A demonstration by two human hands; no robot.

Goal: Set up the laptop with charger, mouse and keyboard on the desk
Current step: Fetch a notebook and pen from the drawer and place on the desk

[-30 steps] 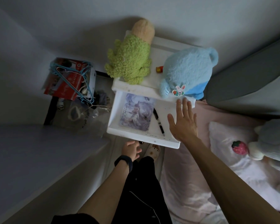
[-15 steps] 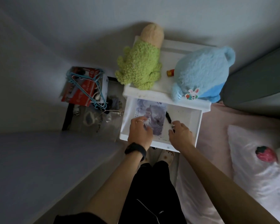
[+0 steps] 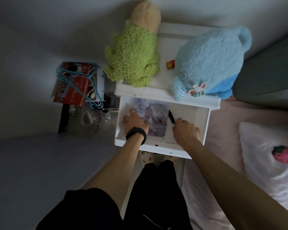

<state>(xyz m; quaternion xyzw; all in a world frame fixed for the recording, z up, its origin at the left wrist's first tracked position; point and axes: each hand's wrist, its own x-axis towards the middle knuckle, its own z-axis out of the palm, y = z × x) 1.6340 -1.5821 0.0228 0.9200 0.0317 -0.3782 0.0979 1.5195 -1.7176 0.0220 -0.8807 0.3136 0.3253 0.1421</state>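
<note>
Drawer [image 3: 156, 147] pulled open at 12 o'clock. Left hand [image 3: 135, 122] flat, fingers spread on print [image 3: 158, 117], probably shifting it to search beneath. Right hand [image 3: 185, 132] curled at pen [image 3: 170, 115] end, 3 o'clock of print; grip unclear. Laptop, charger, mouse, keyboard unseen. Desk [image 3: 32, 163] at 8 o'clock.

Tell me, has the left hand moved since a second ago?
Yes. The left hand went from below the drawer front up into it, onto the purple picture.
</note>
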